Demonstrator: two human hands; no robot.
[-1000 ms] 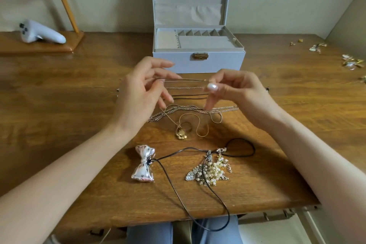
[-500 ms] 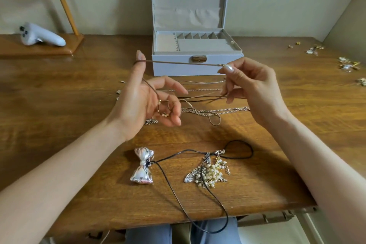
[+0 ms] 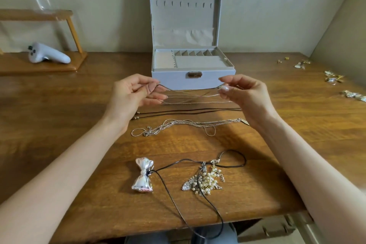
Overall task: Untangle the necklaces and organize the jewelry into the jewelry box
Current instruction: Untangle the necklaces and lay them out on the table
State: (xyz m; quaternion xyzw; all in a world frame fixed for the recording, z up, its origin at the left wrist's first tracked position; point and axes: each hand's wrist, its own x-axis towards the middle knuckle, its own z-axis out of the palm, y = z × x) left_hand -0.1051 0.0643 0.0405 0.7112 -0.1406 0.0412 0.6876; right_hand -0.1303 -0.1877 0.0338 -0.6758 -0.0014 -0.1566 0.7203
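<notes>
Thin gold chain necklace [image 3: 190,93]: pinched taut between left hand [image 3: 130,95] and right hand [image 3: 243,93] fingers, likely checking for tangles.

Bare counter [image 3: 59,125] lies open to the left and right of the chains. The open jewelry box [image 3: 193,79] blocks the far middle. Loose chains [image 3: 188,125] cross the centre, and the bow pendant [image 3: 143,175] and pearl cluster [image 3: 206,179] crowd the near edge.

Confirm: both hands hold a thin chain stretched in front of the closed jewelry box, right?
Not quite. The jewelry box is open, its lid upright, as the head view shows. Both the left hand and right hand do hold the thin chain stretched before it.
</notes>
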